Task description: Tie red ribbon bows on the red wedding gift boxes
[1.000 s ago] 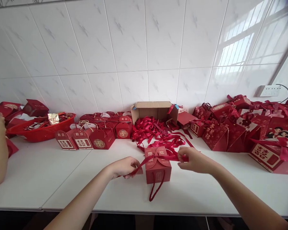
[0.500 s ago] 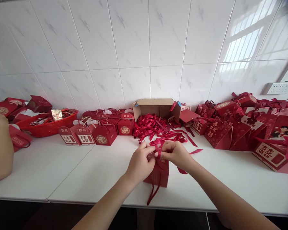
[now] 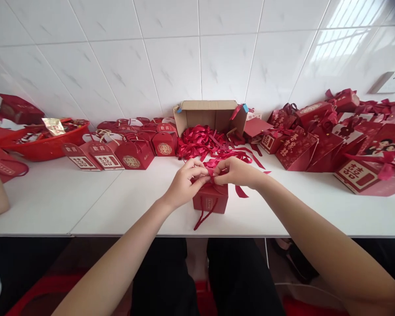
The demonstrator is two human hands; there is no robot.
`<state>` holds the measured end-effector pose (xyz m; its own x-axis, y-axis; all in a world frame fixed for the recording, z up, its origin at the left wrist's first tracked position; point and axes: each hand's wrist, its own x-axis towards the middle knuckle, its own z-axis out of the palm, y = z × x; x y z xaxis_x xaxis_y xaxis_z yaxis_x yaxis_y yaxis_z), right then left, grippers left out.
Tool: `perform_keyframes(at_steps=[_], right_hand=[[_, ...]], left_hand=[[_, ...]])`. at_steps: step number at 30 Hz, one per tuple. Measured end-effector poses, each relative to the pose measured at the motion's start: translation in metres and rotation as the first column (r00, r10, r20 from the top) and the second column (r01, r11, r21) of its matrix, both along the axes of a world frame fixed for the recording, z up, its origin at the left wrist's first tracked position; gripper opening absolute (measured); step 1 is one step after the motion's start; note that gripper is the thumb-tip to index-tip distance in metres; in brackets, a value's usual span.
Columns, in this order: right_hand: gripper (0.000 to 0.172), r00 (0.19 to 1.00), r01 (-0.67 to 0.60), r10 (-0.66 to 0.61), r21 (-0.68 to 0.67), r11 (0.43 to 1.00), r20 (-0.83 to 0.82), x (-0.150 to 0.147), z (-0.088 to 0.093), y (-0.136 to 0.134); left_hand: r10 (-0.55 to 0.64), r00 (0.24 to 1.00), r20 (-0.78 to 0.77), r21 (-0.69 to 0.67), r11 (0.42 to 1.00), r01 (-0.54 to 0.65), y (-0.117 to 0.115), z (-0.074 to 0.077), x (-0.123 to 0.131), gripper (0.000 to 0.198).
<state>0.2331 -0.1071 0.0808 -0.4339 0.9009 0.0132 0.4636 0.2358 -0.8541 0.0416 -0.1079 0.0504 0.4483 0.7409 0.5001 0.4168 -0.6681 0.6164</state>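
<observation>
Left hand (image 3: 184, 183) and right hand (image 3: 238, 172) pinch a ribbon (image 3: 211, 173) atop a red box (image 3: 213, 205) on the worktop (image 3: 260, 219).
Both hands are mostly closed, nearly meeting on the ribbon; a cord handle (image 3: 206, 214) droops from the box's near side. Beyond the box, loose ribbons (image 3: 200, 139) heap by a cardboard carton (image 3: 206, 105); behind stands the tiled wall (image 3: 171, 61).

The left hand (image 3: 186, 182) and right hand (image 3: 237, 172), earlier either side of the red box (image 3: 215, 203), now meet over it, ribbon (image 3: 211, 172) seemingly bunched between them.
</observation>
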Motion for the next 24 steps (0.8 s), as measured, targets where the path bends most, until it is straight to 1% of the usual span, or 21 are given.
perform_keyframes(at_steps=[2, 4, 7, 10, 12, 15, 19, 21, 24], right_hand=[[0.009, 1.000, 0.024, -0.024, 0.002, 1.000, 0.019, 0.003, -0.002, 0.001], [0.012, 0.997, 0.074, -0.074, -0.008, 0.997, 0.035, 0.009, -0.006, 0.002], [0.022, 0.990, 0.141, -0.139, -0.049, 0.989, 0.038, 0.022, -0.014, 0.003], [0.032, 0.989, 0.145, -0.145, -0.078, 0.986, 0.002, 0.033, -0.023, 0.004], [0.035, 0.989, 0.145, -0.147, -0.073, 0.987, -0.019, 0.036, -0.027, 0.004], [0.034, 0.988, 0.152, -0.153, -0.053, 0.987, -0.021, 0.035, -0.027, 0.002], [0.030, 0.990, 0.133, -0.134, -0.041, 0.990, -0.036, 0.031, -0.023, -0.004], [0.031, 0.990, 0.131, -0.133, -0.040, 0.991, -0.051, 0.029, -0.022, -0.007], [0.030, 0.987, 0.156, -0.157, -0.031, 0.987, -0.022, 0.029, -0.022, -0.009]], left_hand=[[0.032, 0.999, -0.003, -0.008, 0.999, -0.032, 0.003, -0.003, -0.003, 0.012], [0.080, 0.996, -0.039, -0.002, 0.997, -0.080, 0.006, -0.006, -0.009, 0.015], [0.167, 0.980, -0.106, 0.027, 0.986, -0.165, 0.010, -0.010, -0.025, 0.016], [0.202, 0.966, -0.163, 0.076, 0.978, -0.192, 0.012, -0.013, -0.038, 0.014], [0.218, 0.955, -0.200, 0.124, 0.973, -0.196, 0.011, -0.013, -0.042, 0.014], [0.298, 0.920, -0.256, 0.241, 0.941, -0.238, 0.010, -0.012, -0.043, 0.015], [0.435, 0.845, -0.312, 0.389, 0.870, -0.304, 0.009, -0.011, -0.041, 0.017], [0.471, 0.826, -0.311, 0.424, 0.846, -0.323, 0.009, -0.012, -0.040, 0.018], [0.498, 0.817, -0.290, 0.427, 0.832, -0.355, 0.008, -0.014, -0.038, 0.017]])
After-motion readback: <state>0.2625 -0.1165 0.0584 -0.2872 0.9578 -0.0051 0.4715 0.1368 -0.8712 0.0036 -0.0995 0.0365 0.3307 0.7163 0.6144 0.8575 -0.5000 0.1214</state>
